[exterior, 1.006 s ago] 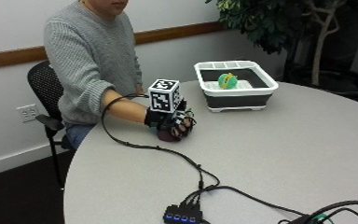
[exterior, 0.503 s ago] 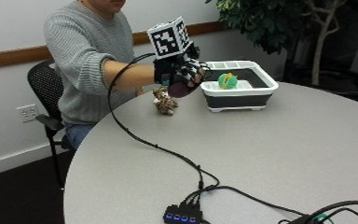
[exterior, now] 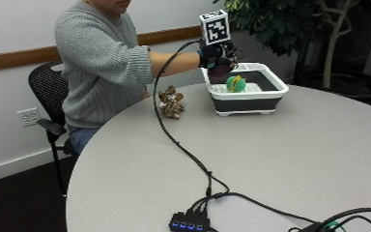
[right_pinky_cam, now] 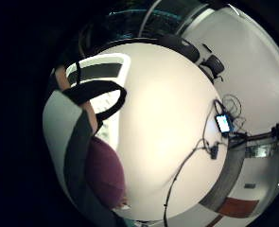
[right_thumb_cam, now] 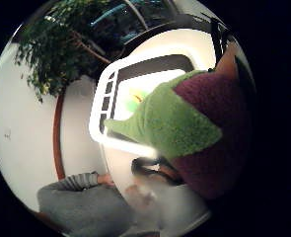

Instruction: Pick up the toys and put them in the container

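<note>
I hold right hand (exterior: pixel 215 59) over container (exterior: pixel 274 94) rim, fingers curled round purple-green plush toy (right_thumb_cam: pixel 194 128), high enough to clear wall for drop. Green-yellow toy (exterior: pixel 235 84) already inside. Brown toy (exterior: pixel 171 102) waits on tabletop (exterior: pixel 288 159) beside container. Cable trails below arm; nothing blocks drop, I judge.

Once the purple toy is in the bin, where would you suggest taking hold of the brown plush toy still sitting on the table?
Probably round its upper body, coming down from above. The brown plush toy stands upright on the table, apart from the container, with open space all round it, so fingers can likely close on either side of its narrower top. The right hand is over the container, holding the purple toy.
</note>
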A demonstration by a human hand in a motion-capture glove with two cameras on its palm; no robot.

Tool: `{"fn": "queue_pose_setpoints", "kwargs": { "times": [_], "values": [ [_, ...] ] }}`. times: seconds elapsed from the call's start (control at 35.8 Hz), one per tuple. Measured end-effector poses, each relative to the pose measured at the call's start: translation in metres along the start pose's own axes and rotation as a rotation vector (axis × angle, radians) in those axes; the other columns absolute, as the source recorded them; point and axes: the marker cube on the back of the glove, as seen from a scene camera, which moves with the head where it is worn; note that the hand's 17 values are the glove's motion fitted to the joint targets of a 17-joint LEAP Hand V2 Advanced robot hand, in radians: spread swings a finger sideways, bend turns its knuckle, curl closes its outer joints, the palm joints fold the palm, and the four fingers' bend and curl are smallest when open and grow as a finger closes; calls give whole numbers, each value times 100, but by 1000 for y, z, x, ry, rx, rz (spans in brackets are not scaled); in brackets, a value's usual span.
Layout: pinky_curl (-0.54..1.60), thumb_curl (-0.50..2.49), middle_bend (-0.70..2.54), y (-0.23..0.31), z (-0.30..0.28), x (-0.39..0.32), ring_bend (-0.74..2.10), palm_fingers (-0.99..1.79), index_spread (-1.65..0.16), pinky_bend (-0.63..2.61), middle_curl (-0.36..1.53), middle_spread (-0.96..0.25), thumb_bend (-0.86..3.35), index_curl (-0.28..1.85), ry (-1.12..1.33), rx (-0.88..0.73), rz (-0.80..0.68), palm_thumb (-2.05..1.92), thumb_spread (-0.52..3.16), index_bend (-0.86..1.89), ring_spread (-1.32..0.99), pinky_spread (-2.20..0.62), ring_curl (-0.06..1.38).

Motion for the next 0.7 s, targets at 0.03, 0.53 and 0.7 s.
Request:
{"fn": "queue_pose_setpoints", "kwargs": {
  "times": [0.03,0.53,0.7],
  "values": [
    [43,77,76,-3,2,-6,101,97,-39,97,71,-25,4,63,9,-5,-22,49,75,48,-48,-42,53],
    [44,53,14,14,27,-17,44,-34,-33,110,49,-17,-7,42,49,-226,-47,-5,104,7,-24,-10,36],
    [40,46,13,50,17,-20,38,-25,-32,103,44,-15,-5,37,-75,-201,-69,-6,111,9,-19,-3,32]
  ]
}}
